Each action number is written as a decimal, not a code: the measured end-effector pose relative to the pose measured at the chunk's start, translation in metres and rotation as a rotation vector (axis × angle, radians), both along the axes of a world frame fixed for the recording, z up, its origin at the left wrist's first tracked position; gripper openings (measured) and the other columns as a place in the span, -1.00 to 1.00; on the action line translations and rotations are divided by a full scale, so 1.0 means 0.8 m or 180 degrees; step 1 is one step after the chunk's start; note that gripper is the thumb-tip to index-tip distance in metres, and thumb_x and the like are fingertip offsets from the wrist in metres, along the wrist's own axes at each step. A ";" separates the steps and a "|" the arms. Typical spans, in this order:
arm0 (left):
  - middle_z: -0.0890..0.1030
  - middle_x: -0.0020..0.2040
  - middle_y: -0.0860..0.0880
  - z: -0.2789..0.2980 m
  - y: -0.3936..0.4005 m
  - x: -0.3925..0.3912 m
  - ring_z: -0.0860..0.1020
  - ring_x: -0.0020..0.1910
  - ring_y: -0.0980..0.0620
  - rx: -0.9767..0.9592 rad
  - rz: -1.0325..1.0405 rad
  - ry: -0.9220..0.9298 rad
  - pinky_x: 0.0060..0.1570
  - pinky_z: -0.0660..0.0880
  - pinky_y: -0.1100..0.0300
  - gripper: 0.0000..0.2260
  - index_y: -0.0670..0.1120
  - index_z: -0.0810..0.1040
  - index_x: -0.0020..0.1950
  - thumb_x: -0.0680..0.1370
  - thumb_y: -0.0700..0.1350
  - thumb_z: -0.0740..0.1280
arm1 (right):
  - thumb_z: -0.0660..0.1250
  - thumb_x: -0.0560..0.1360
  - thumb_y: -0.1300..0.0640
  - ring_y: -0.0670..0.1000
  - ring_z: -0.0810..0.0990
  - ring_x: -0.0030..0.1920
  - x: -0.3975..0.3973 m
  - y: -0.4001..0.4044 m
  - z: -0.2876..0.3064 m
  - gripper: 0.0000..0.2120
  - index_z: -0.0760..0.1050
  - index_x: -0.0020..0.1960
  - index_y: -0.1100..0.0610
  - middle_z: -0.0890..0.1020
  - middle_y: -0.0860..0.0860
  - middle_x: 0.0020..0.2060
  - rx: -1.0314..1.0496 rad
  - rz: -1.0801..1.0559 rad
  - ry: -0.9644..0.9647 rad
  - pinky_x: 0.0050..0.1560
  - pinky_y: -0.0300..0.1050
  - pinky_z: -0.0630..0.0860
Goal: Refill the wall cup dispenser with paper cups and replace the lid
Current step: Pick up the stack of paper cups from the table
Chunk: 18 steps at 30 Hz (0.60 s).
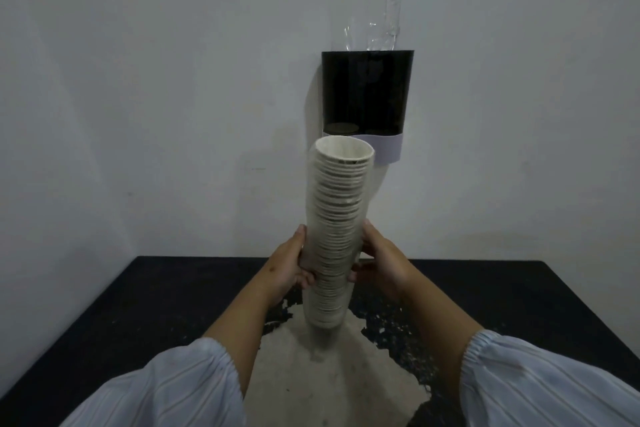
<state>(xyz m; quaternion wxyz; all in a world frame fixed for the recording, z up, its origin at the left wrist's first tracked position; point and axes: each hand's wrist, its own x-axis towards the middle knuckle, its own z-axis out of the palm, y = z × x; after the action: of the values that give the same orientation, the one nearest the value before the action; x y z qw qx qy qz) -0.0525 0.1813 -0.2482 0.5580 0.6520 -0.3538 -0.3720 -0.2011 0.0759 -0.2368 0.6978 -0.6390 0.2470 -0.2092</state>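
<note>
A tall stack of white paper cups (337,204) stands upright in the air above the table, mouth up. My left hand (289,262) grips its lower part from the left, and my right hand (379,258) grips it from the right at the same height. On the wall behind hangs the cup dispenser (367,94), a dark body with a white band at its bottom. Crumpled clear plastic (379,14) sticks out of its top. The stack's rim is level with the dispenser's white band and just in front of it. No lid is visible.
A black table (519,305) with a worn pale patch (329,374) in the middle lies below my hands, its far edge against the plain grey wall (156,97).
</note>
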 end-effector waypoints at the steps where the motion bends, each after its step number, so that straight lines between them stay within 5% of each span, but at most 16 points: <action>1: 0.62 -0.19 -0.10 -0.001 -0.002 -0.003 0.50 -0.47 0.09 -0.0028 -0.0052 -0.0049 -0.44 0.43 0.21 -0.57 0.10 0.55 -0.01 0.55 0.27 -0.04 | 0.00 0.53 -0.28 0.05 0.56 0.05 -0.002 0.000 -0.001 -0.57 0.46 0.22 -0.14 0.52 -0.12 0.13 -0.0037 0.0008 0.0047 -0.12 -0.10 0.59; 4: 0.61 -0.18 -0.10 -0.001 -0.011 -0.011 0.51 -0.43 0.11 0.0108 -0.0104 -0.0288 -0.41 0.43 0.21 -0.48 0.09 0.51 0.13 0.48 0.35 -0.05 | -0.02 0.53 -0.28 0.12 0.47 0.21 -0.004 -0.005 -0.003 -0.46 0.31 0.39 -0.04 0.43 -0.07 0.20 -0.0347 -0.0097 0.0228 0.08 -0.01 0.51; 7: 0.60 -0.01 -0.18 -0.001 -0.016 -0.019 0.56 -0.28 0.09 0.0313 -0.0123 -0.0534 -0.38 0.46 0.28 -0.36 -0.04 0.39 0.33 0.50 0.35 -0.10 | 0.01 0.57 -0.21 -0.06 0.52 0.10 -0.008 -0.005 -0.001 -0.65 0.43 0.19 -0.11 0.50 -0.15 0.09 -0.0634 -0.0134 0.0254 0.07 -0.12 0.49; 10: 0.50 0.29 -0.07 0.003 -0.023 -0.026 0.53 0.07 0.09 0.0053 -0.0087 -0.0635 0.02 0.48 0.30 -0.48 0.05 0.38 0.35 0.56 0.26 -0.09 | 0.08 0.57 -0.14 -0.26 0.50 0.00 -0.012 -0.006 0.004 -0.82 0.44 0.06 -0.22 0.52 -0.24 0.06 -0.0794 -0.0083 0.0131 0.00 -0.31 0.42; 13: 0.47 0.22 0.16 0.025 -0.028 -0.038 0.40 0.31 0.07 -0.0676 0.0077 -0.0766 0.16 0.35 0.33 -0.55 0.09 0.32 0.33 0.52 0.27 0.05 | 0.24 0.51 -0.08 -0.10 0.42 0.26 -0.007 -0.009 0.008 -0.58 0.30 0.35 -0.10 0.45 -0.13 0.29 -0.1079 -0.0089 -0.0143 0.19 -0.17 0.38; 16: 0.46 0.21 0.14 0.053 -0.035 -0.042 0.46 0.22 0.19 -0.1291 0.0229 -0.0833 0.09 0.45 0.36 -0.12 -0.01 0.20 0.41 0.25 0.43 0.29 | 0.42 0.42 0.04 -0.25 0.44 0.19 0.003 -0.007 0.024 -0.37 0.19 0.39 -0.11 0.43 -0.29 0.19 -0.1511 -0.0106 -0.0489 0.09 -0.33 0.45; 18: 0.45 0.25 0.10 0.069 -0.040 -0.043 0.47 0.22 0.18 -0.1497 0.0234 -0.0995 0.06 0.50 0.36 -0.12 0.01 0.19 0.42 0.22 0.33 0.41 | 0.49 0.33 0.11 -0.25 0.47 0.21 0.013 -0.009 0.032 -0.21 0.14 0.43 -0.02 0.44 -0.20 0.22 -0.1727 -0.0230 -0.0711 0.07 -0.34 0.52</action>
<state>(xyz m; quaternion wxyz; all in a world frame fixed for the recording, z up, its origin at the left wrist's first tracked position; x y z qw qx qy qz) -0.0868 0.1494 -0.1929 0.6457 0.5665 -0.4882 -0.1542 -0.1907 0.0686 -0.2112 0.5164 -0.7660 0.1264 -0.3613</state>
